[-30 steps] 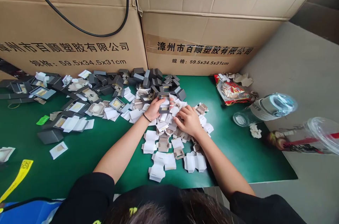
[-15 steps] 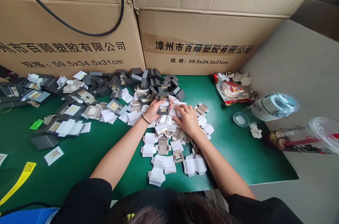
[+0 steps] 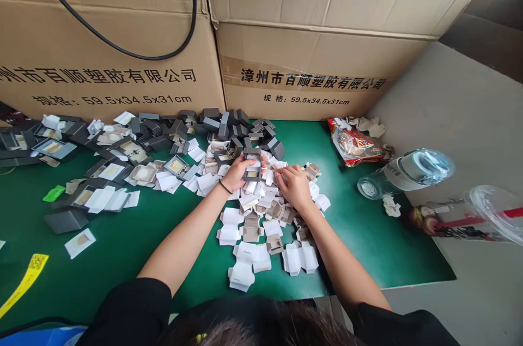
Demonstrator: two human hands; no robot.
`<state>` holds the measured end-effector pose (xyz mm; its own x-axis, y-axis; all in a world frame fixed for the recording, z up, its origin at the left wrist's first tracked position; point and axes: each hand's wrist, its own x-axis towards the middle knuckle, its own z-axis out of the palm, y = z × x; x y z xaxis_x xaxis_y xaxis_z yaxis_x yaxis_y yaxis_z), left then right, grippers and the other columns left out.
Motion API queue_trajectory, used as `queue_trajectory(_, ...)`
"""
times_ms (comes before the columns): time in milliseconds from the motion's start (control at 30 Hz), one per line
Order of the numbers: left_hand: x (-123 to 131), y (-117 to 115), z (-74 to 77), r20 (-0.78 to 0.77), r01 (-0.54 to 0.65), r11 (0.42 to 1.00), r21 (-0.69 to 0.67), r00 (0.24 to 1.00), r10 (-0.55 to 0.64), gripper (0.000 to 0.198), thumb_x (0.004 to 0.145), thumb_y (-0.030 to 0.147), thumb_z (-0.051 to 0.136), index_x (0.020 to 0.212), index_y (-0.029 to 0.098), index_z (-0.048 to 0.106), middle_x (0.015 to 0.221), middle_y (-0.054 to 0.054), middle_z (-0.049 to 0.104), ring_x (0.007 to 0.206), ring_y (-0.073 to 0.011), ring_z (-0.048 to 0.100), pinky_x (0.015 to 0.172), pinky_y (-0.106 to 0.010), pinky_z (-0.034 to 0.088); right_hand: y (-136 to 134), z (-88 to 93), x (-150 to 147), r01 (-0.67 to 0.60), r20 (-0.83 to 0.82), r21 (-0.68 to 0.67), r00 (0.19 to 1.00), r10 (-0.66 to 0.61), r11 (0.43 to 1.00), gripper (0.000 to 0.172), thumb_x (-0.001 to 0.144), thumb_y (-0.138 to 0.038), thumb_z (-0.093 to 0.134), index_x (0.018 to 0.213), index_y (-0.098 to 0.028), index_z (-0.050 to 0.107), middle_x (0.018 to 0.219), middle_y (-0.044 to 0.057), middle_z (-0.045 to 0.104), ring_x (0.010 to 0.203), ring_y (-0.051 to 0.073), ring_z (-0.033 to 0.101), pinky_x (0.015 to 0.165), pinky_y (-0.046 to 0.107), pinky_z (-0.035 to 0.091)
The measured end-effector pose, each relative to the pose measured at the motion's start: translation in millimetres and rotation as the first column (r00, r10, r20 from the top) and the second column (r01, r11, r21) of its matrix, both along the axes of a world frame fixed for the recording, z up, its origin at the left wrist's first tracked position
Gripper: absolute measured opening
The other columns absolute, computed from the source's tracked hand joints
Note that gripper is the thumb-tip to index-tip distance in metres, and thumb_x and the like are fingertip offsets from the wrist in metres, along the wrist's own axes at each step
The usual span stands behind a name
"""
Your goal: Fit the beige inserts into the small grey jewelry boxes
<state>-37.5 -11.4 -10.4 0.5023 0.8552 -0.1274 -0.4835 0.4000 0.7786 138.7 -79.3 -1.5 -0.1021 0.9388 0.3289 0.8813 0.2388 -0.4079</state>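
The fingers (image 3: 281, 176) of the right hand (image 3: 293, 187) are buried among the white card inserts (image 3: 249, 201), so what they grip cannot be told. The small grey frame (image 3: 252, 167) at the left hand (image 3: 235, 174) is partly covered by the thumb. The black cable (image 3: 122, 49) is cut off at the top edge. The clear plastic cup (image 3: 496, 212) runs out of the right edge. Print on the yellow tag (image 3: 25, 283) is too small to be read.

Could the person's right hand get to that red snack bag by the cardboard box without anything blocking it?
Probably yes. The right hand rests on the paper pile, and only bare green mat lies between it and the snack bag.
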Motion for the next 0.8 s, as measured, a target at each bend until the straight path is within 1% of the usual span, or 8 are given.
queue_trajectory(100,-0.1,1.1,-0.1,0.019,-0.037,0.998,-0.057,0.999,0.038,0.027,0.073,0.012,0.055,0.099,0.011,0.061,0.085,-0.007,0.068,0.071,-0.0146,0.065,0.068,-0.028,0.053,9.8,5.8,-7.2,0.003,0.033,-0.018,0.999,-0.003,1.000,0.030,0.092,-0.031,0.040,0.090,-0.019,0.068,0.086,0.006,0.067,0.082,0.020,0.050,0.074,0.031,0.037)
queue_trajectory(200,-1.6,3.7,-1.4,0.070,-0.089,0.991,-0.104,0.993,0.096,0.027,0.074,0.013,0.053,0.099,0.014,0.060,0.085,-0.005,0.068,0.073,-0.0143,0.065,0.072,-0.030,0.054,21.6,9.9,-17.0,0.031,0.099,-0.120,0.995,-0.019,0.992,0.031,0.090,-0.034,0.042,0.080,-0.019,0.067,0.078,0.007,0.065,0.081,0.020,0.052,0.071,0.030,0.037)
queue_trajectory(267,-2.8,5.2,-1.7,0.106,-0.100,0.988,-0.117,0.988,0.113,0.025,0.075,0.013,0.050,0.098,0.015,0.061,0.086,-0.005,0.068,0.075,-0.0150,0.065,0.074,-0.031,0.054,26.7,9.4,-23.2,0.067,0.170,-0.198,0.985,-0.033,0.978,0.025,0.085,-0.037,0.050,0.080,-0.019,0.066,0.084,0.008,0.065,0.085,0.021,0.052,0.070,0.031,0.037)
queue_trajectory(367,-3.2,5.7,-0.1,0.152,-0.088,0.984,-0.158,0.982,0.112,0.024,0.076,0.012,0.046,0.094,0.013,0.062,0.086,-0.007,0.067,0.077,-0.0158,0.065,0.075,-0.031,0.053,29.7,5.3,-29.1,0.111,0.240,-0.232,0.969,-0.054,0.966,0.022,0.081,-0.038,0.055,0.087,-0.019,0.065,0.095,0.009,0.063,0.094,0.025,0.051,0.072,0.033,0.036)
queue_trajectory(533,-2.7,4.2,6.2,0.166,-0.090,0.967,-0.237,0.977,0.131,0.024,0.077,0.011,0.043,0.093,0.016,0.060,0.084,-0.004,0.066,0.070,-0.0125,0.063,0.074,-0.030,0.053,29.5,3.3,-25.3,0.080,0.135,-0.287,0.990,-0.042,0.955,0.017,0.080,-0.036,0.056,0.084,-0.021,0.063,0.096,0.006,0.062,0.093,0.023,0.050,0.069,0.031,0.034)
queue_trajectory(633,-3.0,3.7,9.2,0.190,-0.093,0.957,-0.276,0.970,0.149,0.024,0.078,0.010,0.042,0.093,0.017,0.059,0.085,-0.003,0.065,0.070,-0.0119,0.062,0.073,-0.030,0.053,24.6,5.6,-18.6,0.042,0.060,-0.199,0.998,-0.031,0.979,0.017,0.083,-0.035,0.053,0.086,-0.020,0.061,0.096,0.005,0.062,0.092,0.021,0.049,0.072,0.031,0.034)
queue_trajectory(733,-3.0,3.9,10.0,0.190,-0.091,0.959,-0.269,0.971,0.145,0.024,0.078,0.009,0.040,0.092,0.016,0.059,0.085,-0.004,0.065,0.069,-0.0117,0.062,0.074,-0.030,0.053,17.4,6.7,-16.4,-0.018,0.070,-0.071,0.997,0.023,0.997,0.022,0.087,-0.039,0.049,0.095,-0.022,0.060,0.100,0.006,0.062,0.097,0.022,0.048,0.078,0.033,0.034)
queue_trajectory(800,-2.9,4.3,9.4,0.180,-0.094,0.960,-0.262,0.973,0.145,0.025,0.079,0.009,0.040,0.092,0.015,0.060,0.084,-0.004,0.065,0.069,-0.0114,0.062,0.074,-0.029,0.053,15.1,6.9,-19.1,-0.018,0.117,-0.098,0.993,0.030,0.995,0.025,0.088,-0.041,0.047,0.099,-0.022,0.060,0.100,0.007,0.063,0.097,0.024,0.049,0.077,0.035,0.035)
